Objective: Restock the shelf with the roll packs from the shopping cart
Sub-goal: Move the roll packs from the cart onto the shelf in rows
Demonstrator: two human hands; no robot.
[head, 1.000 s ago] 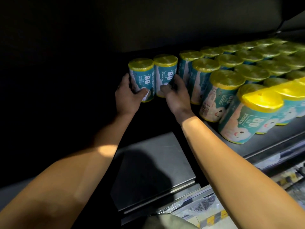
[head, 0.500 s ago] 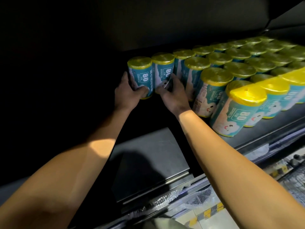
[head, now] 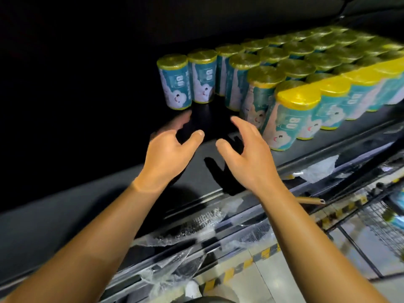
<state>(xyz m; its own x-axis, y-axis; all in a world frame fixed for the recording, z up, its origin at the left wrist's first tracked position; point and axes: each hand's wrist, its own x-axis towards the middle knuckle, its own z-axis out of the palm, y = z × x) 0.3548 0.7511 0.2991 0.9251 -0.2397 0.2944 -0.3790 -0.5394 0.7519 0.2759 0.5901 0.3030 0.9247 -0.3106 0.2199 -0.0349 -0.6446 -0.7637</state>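
Note:
Two teal roll packs with yellow tops stand upright side by side at the left end of the stock: the leftmost roll pack (head: 175, 83) and its neighbour roll pack (head: 203, 77). My left hand (head: 168, 154) hovers in front of them over the dark shelf (head: 218, 171), fingers loosely curled, holding nothing. My right hand (head: 247, 152) is beside it, fingers spread and relaxed, also holding nothing. Neither hand touches a pack. Several more identical packs (head: 293, 119) fill the shelf in rows to the right.
The shelf's front lip (head: 218, 228) carries crumpled clear plastic wrap. A wire shopping cart (head: 376, 232) stands at the lower right on a floor with yellow-black hazard tape (head: 258, 256). The shelf's left part is dark.
Both hands have let go of the two leftmost packs and drawn back toward me. The packs stay standing on the shelf. The view has tilted down, showing the cart.

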